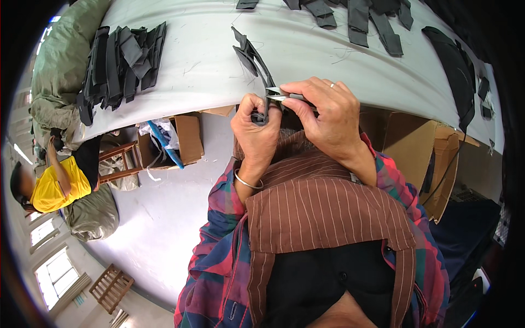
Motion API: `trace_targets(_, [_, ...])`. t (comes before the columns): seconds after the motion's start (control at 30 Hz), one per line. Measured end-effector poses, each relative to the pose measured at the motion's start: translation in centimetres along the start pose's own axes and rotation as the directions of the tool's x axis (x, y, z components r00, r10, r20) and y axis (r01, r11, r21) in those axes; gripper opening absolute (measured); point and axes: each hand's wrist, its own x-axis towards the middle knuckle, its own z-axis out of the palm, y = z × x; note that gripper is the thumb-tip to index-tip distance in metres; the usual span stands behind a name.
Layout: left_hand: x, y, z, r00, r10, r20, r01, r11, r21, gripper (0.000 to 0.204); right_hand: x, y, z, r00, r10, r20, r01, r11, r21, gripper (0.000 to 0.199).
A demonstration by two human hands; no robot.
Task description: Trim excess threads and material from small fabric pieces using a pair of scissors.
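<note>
My left hand (256, 134) is closed around a few dark grey fabric strips (252, 61), whose free ends stick out past the fist over the table's near edge. Between the thumb and fingers of my right hand (328, 112) is a pair of small thread snips (278, 94). Their pale blades point left and meet the strips just above my left fist. Whether the blades touch the cloth or only straddle a thread, I cannot tell. Part of the bundle is hidden inside my left palm.
A white-covered table (202, 65) spans the front, with loose threads on it. Stacked dark strips (123, 65) lie at left, more strips (358, 22) at the far side. Cardboard boxes (410, 139) stand below. A person in yellow (60, 186) is at far left near sacks.
</note>
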Motion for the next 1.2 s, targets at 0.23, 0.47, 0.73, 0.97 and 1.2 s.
trace_targets(0.23, [0.2,-0.5,-0.2,1.0,0.025,-0.015,-0.024,0.999,0.042,0.027,0.0,0.0,0.2,1.0,-0.016,-0.025,0.016,1.0,-0.021,0.014])
trace_targets(0.47, [0.2,-0.7,-0.4,1.0,0.027,-0.007,-0.026,0.998,0.066,0.028,0.0,0.0,0.3,0.999,0.035,-0.03,-0.032,0.994,0.105,0.014])
trace_targets(0.73, [0.2,-1.0,-0.5,0.996,0.092,-0.007,-0.09,0.989,0.119,0.028,0.0,-0.2,0.6,0.999,0.026,-0.025,-0.025,0.998,0.055,0.012])
trace_targets(0.97, [0.1,-0.9,-0.4,0.996,0.087,-0.004,-0.086,0.986,0.143,0.028,-0.1,0.0,0.3,0.998,0.058,0.028,-0.06,0.996,0.064,0.016])
trace_targets(1.2, [0.3,-1.0,-0.5,0.998,0.061,-0.007,-0.06,0.991,0.12,0.029,0.0,-0.1,0.0,1.0,-0.004,0.029,0.003,0.998,0.065,0.016])
